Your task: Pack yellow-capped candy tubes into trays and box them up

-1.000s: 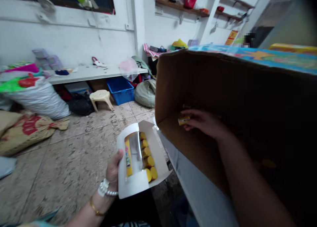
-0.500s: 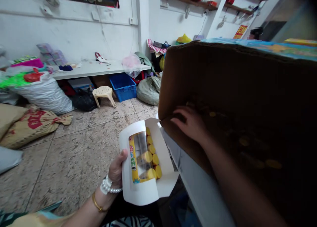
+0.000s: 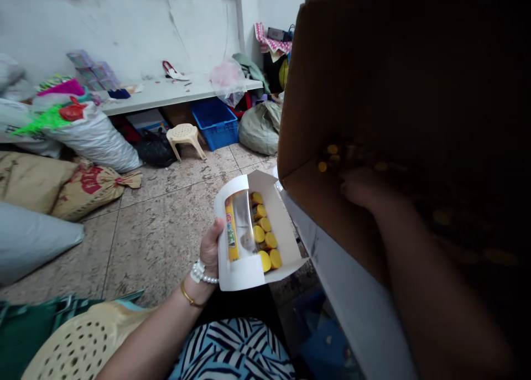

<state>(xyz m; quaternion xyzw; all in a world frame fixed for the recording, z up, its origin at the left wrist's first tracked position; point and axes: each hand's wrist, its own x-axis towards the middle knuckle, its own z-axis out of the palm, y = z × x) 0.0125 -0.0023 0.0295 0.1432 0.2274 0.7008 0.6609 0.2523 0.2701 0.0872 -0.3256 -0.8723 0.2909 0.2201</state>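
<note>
My left hand (image 3: 211, 248) grips a white carton box (image 3: 244, 272) by its side, thumb on the front. The box has a clear window and a yellow printed label, and its flaps on the right stand open. Several small containers with yellow lids (image 3: 264, 224) are inside it. My right hand (image 3: 362, 186) reaches deep into a large brown cardboard box (image 3: 294, 92) lying with its opening towards me. Loose yellow-lidded containers (image 3: 332, 150) lie around that hand in the shadow. Its fingers are too dark to make out.
The cardboard box rests on a white tabletop (image 3: 352, 275). A cream stool (image 3: 185, 134), a blue crate (image 3: 215, 125) and stuffed sacks (image 3: 102, 139) stand by a long white bench (image 3: 166, 95). Another perforated stool (image 3: 78, 336) is close at my left.
My right hand has gone from the near left corner of the cardboard box deeper in and to the right. My left hand still holds the white box. The view has tilted down.
</note>
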